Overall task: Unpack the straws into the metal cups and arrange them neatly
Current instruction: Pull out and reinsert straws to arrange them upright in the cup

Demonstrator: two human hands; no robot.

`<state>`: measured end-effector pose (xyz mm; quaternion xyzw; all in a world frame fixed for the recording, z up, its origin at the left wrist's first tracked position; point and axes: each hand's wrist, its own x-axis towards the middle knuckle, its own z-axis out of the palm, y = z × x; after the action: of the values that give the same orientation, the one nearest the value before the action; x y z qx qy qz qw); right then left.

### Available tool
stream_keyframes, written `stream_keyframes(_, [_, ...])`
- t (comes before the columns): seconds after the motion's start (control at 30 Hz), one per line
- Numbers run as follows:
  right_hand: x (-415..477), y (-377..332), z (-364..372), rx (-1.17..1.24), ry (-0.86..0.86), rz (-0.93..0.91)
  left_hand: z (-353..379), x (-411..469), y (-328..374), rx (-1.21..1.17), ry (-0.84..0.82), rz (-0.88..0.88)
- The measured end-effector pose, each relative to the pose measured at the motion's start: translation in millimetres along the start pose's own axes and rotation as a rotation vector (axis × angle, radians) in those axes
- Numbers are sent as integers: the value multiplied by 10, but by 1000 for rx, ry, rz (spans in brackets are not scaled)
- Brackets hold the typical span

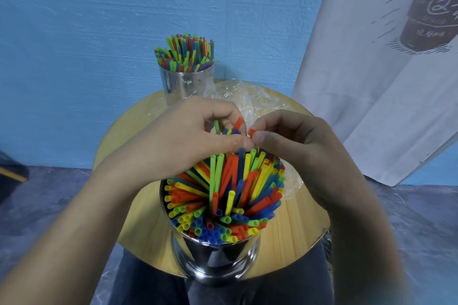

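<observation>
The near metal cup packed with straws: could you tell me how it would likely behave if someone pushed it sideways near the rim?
The near metal cup looks tall and narrow, so it would probably tip rather than slide. Its straws lean loosely outward and would likely spill. Its polished wall may be slippery to grip.

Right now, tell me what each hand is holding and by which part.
Both the left hand and right hand pinch the upper tips of straws standing in the near metal cup.

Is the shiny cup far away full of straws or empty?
Full. The far cup stands upright on the table, and its straws crowd the whole rim.
</observation>
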<state>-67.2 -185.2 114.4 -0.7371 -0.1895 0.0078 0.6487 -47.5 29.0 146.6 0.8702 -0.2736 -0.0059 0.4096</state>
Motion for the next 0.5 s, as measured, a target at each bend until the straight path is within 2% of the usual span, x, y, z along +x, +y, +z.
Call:
stream_keyframes(0.3, [7, 19, 13, -10, 27, -21, 4, 11, 17, -87, -2, 17])
stream_keyframes(0.5, [12, -22, 32, 25, 81, -102, -31, 36, 66, -94, 85, 53])
